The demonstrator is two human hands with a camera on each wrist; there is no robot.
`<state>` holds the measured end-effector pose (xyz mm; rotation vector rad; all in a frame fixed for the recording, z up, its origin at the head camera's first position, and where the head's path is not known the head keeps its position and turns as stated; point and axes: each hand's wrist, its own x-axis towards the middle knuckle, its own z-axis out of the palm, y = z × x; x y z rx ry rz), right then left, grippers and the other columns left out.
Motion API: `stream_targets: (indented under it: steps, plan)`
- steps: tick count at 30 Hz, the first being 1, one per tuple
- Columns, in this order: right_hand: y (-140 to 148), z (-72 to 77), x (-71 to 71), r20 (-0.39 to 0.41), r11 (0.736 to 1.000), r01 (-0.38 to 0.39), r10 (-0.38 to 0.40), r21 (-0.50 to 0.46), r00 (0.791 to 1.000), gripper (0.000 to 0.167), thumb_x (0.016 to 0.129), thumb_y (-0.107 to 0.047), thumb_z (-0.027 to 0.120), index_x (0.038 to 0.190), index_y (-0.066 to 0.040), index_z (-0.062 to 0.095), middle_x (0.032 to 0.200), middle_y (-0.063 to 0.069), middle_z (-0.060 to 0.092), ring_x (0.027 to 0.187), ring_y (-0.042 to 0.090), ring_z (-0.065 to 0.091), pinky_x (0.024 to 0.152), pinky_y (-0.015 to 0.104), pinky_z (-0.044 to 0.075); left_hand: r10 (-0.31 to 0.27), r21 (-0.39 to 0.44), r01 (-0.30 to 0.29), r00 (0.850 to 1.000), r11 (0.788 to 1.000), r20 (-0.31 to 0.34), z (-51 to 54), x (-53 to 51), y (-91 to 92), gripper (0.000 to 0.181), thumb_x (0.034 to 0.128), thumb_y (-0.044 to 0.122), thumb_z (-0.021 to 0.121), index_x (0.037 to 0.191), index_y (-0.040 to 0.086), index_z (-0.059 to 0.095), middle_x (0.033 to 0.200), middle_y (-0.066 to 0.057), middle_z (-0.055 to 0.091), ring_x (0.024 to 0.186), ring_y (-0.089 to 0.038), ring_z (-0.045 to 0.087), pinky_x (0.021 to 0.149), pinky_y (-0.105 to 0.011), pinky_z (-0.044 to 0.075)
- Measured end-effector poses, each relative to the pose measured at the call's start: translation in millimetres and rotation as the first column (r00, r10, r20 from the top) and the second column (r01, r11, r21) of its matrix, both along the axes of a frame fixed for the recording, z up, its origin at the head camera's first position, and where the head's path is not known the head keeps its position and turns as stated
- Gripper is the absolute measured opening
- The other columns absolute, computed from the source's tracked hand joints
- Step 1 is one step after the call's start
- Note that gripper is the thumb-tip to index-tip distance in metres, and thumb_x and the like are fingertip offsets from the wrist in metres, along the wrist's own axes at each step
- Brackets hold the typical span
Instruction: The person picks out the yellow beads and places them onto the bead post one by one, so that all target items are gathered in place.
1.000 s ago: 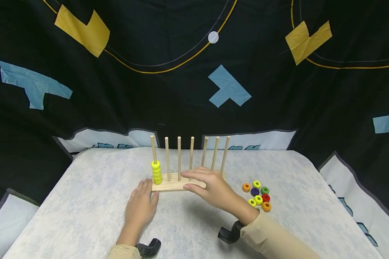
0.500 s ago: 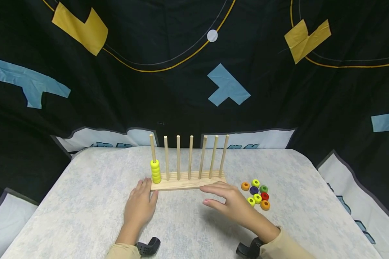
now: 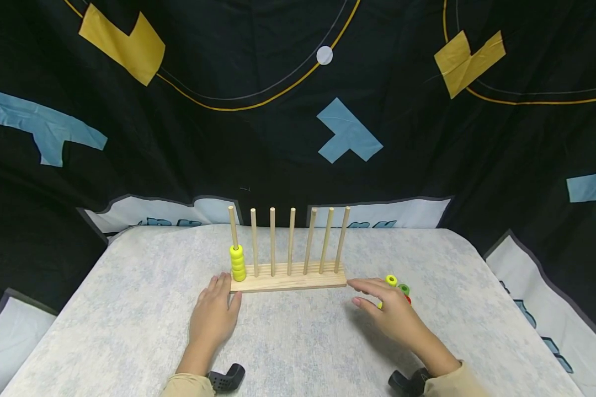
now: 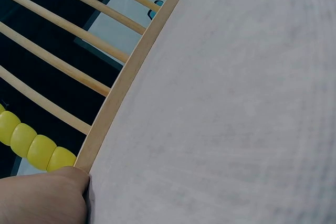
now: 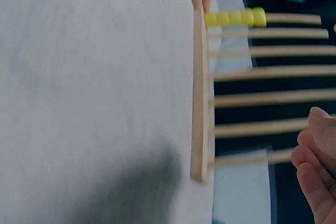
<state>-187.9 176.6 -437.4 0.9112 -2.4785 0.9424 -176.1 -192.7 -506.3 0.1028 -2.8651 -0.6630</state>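
Observation:
A wooden bead abacus [image 3: 293, 283] stands upright on the table, with several bare pegs [image 3: 291, 242] in a row. Several yellow beads [image 3: 238, 264] are stacked on its leftmost peg. My left hand [image 3: 212, 317] holds the left end of the base; the left wrist view shows its thumb [image 4: 47, 195] at the corner. My right hand [image 3: 394, 314] is off the base's right end, over the loose beads, thumb and fingers apart and nothing visible between them. Past it show a yellow bead [image 3: 390, 280], a green bead [image 3: 404, 289] and part of a red bead [image 3: 409, 299]; others are hidden.
The pale, mottled tabletop [image 3: 288, 342] extends around the abacus. Behind it hangs a dark curtain [image 3: 258, 154] with blue and gold shapes. A black wrist device [image 3: 227, 379] sits by the left sleeve [image 3: 189, 386].
My right hand has moved from in front of the abacus pegs rightward to the loose beads, now covering several of them. The left hand and the abacus stay where they were.

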Motion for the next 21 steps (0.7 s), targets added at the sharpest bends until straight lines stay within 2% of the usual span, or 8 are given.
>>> stream_targets:
  steps: [4,7,11,14,18,21]
  plan:
    - [20,-5.7,-6.0,0.0,0.996,0.088,-0.088,-0.001,0.996,0.034,0.088,-0.009,0.074,0.122,-0.01,0.07,0.117,0.002,0.073,0.093,0.014,0.069,0.075,0.029,0.06,0.001,-0.002,-0.001,1.0,1.0,0.002,-0.1,-0.3,0.4,0.063,0.1036,0.034,0.047,0.152,-0.004,0.032,0.159,-0.022,0.031,0.151,-0.04,0.023,0.124,-0.056,0.018]
    - [35,-10.5,-9.1,0.023,0.989,0.146,-0.146,0.008,0.989,0.033,0.09,-0.009,0.073,0.122,-0.009,0.07,0.118,0.004,0.072,0.093,0.014,0.069,0.078,0.029,0.06,0.002,-0.003,-0.002,1.0,1.0,0.004,0.1,-0.2,0.6,0.063,0.1036,0.033,0.047,0.152,-0.005,0.032,0.159,-0.022,0.031,0.151,-0.04,0.023,0.124,-0.056,0.018]
    - [52,-15.7,-10.2,0.072,0.973,0.229,-0.232,0.041,0.97,0.034,0.091,-0.009,0.071,0.125,-0.01,0.068,0.123,0.006,0.071,0.101,0.017,0.07,0.084,0.036,0.06,0.001,-0.003,-0.001,1.0,1.0,0.006,0.2,-0.3,0.9,0.063,0.1036,0.033,0.047,0.152,-0.005,0.032,0.16,-0.022,0.03,0.151,-0.04,0.023,0.124,-0.056,0.018]
    - [61,-19.9,-9.0,0.1,0.962,0.267,-0.272,0.059,0.957,0.035,0.091,-0.008,0.072,0.126,-0.009,0.068,0.122,0.006,0.071,0.095,0.016,0.068,0.08,0.037,0.059,0.001,-0.004,-0.001,1.0,1.0,0.008,0.1,-0.5,0.8,0.063,0.1037,0.034,0.046,0.152,-0.004,0.031,0.16,-0.022,0.03,0.151,-0.04,0.022,0.124,-0.056,0.017]
    - [65,-26.4,-5.3,0.147,0.965,0.258,-0.262,0.045,0.954,0.037,0.088,-0.01,0.075,0.124,-0.007,0.068,0.105,0.003,0.072,0.082,0.007,0.059,0.064,0.026,0.054,0.003,-0.004,-0.003,1.0,1.0,0.01,0.5,-0.3,0.8,0.063,0.1039,0.034,0.046,0.152,-0.004,0.031,0.16,-0.022,0.03,0.151,-0.04,0.022,0.124,-0.056,0.017]
    - [65,-30.0,-2.4,0.185,0.972,0.233,-0.233,0.021,0.955,0.038,0.086,-0.01,0.077,0.123,-0.006,0.068,0.096,0.0,0.07,0.077,0.002,0.056,0.057,0.02,0.05,0.005,-0.001,-0.005,1.0,1.0,0.008,1.2,0.1,1.0,0.063,0.1039,0.034,0.045,0.152,-0.004,0.031,0.16,-0.022,0.03,0.151,-0.04,0.022,0.124,-0.056,0.017]
